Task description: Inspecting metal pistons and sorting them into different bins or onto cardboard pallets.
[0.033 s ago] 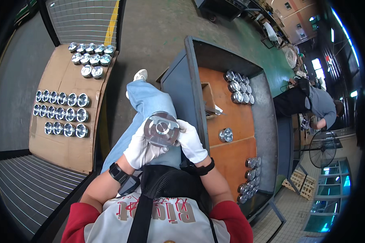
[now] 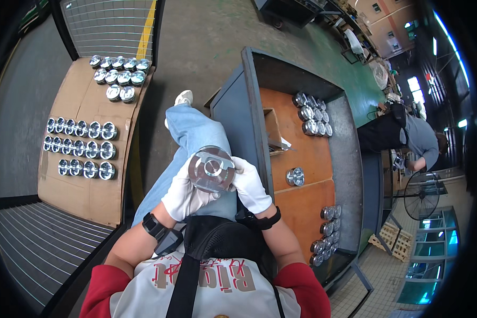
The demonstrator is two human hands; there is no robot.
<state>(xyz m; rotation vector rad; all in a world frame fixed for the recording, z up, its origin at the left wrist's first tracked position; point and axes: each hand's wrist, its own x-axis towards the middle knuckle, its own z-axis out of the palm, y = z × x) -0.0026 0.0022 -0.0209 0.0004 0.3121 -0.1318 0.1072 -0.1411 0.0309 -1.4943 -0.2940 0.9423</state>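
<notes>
Head view: one shiny metal piston (image 2: 212, 169), crown up, held over the lap between both white-gloved hands. Left hand (image 2: 183, 193) closed around its left side and underside; right hand (image 2: 252, 188) closed on its right side. Further pistons in rows on cardboard sheet (image 2: 79, 185) at left; more on orange counter (image 2: 302, 153) at right. Handling advice: keep both grips firm and level, fingers off the crown face.

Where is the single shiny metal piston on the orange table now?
In the head view, the lone shiny metal piston stands on the orange table, right of the white-gloved right hand.
</notes>
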